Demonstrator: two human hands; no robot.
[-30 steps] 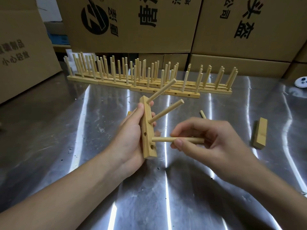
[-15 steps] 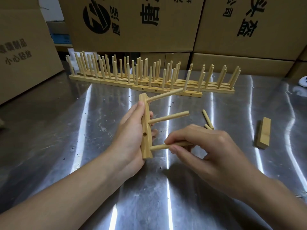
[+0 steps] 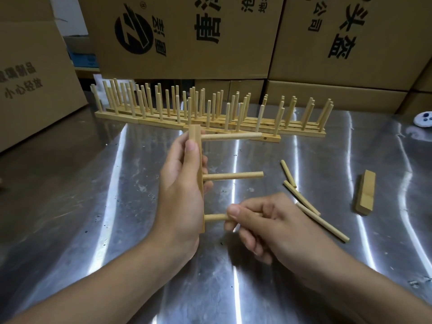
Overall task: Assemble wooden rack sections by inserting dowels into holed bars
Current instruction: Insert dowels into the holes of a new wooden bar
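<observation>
My left hand [image 3: 181, 190] grips a short wooden holed bar [image 3: 199, 174], held upright above the metal table. Two dowels [image 3: 232, 176] stick out of the bar to the right, one near its top and one at its middle. A third dowel [image 3: 216, 217] sits in the lowest hole, and my right hand [image 3: 268, 224] pinches it between thumb and fingers. Three loose dowels [image 3: 301, 197] lie on the table just right of my right hand. A spare bar [image 3: 366, 195] lies further right.
Several finished rack sections [image 3: 210, 118] with upright dowels stand in rows at the back of the steel table [image 3: 93, 206]. Cardboard boxes [image 3: 187, 36] wall in the back and left. A small white object [image 3: 423, 119] sits at the far right edge.
My left hand has turned the bar more upright, so the dowels point level to the right. My right hand has pushed the lowest dowel further into its hole and slid closer to the bar.
</observation>
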